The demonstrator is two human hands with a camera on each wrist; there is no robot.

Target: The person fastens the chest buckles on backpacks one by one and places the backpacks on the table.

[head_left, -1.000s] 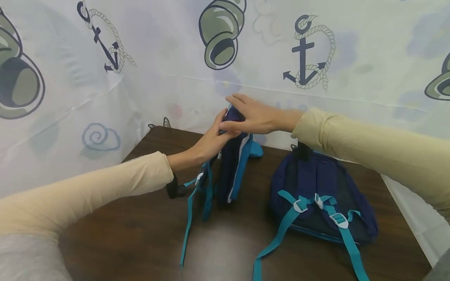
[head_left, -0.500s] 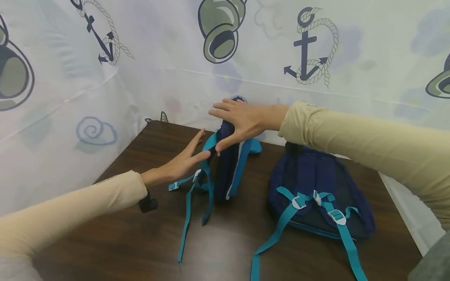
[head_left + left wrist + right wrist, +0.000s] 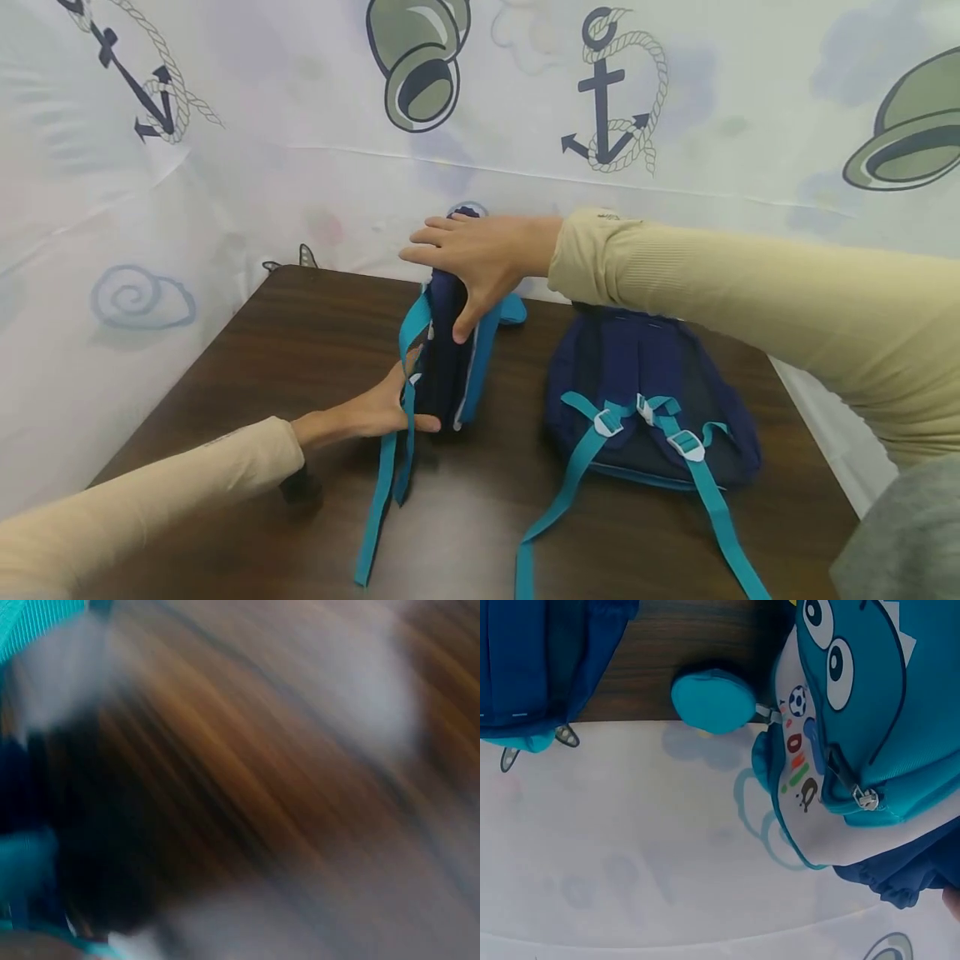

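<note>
A navy and teal backpack (image 3: 447, 358) stands upright on its base, its narrow side towards me. My right hand (image 3: 483, 254) rests over its top with straight, spread fingers, thumb down along the side. My left hand (image 3: 382, 407) is low at the backpack's strap side, thumb extended against the side and the other fingers partly hidden behind a teal strap (image 3: 408, 400). In the right wrist view the backpack's teal front (image 3: 885, 697) carries cartoon eyes, a printed white band and a zipper pull (image 3: 866, 799). The left wrist view is badly blurred.
A second navy backpack (image 3: 652, 392) lies to the right, straps up, with teal webbing trailing towards me. Both are on a dark wooden table (image 3: 315, 333). A printed white curtain (image 3: 337, 100) hangs behind. A small round teal piece (image 3: 714, 701) sticks out from the upright backpack.
My left hand came away from the backpack's top, dropped, and moved in low beside the straps. The right hand stayed at the top with fingers spreading. The head view swung slightly right.
</note>
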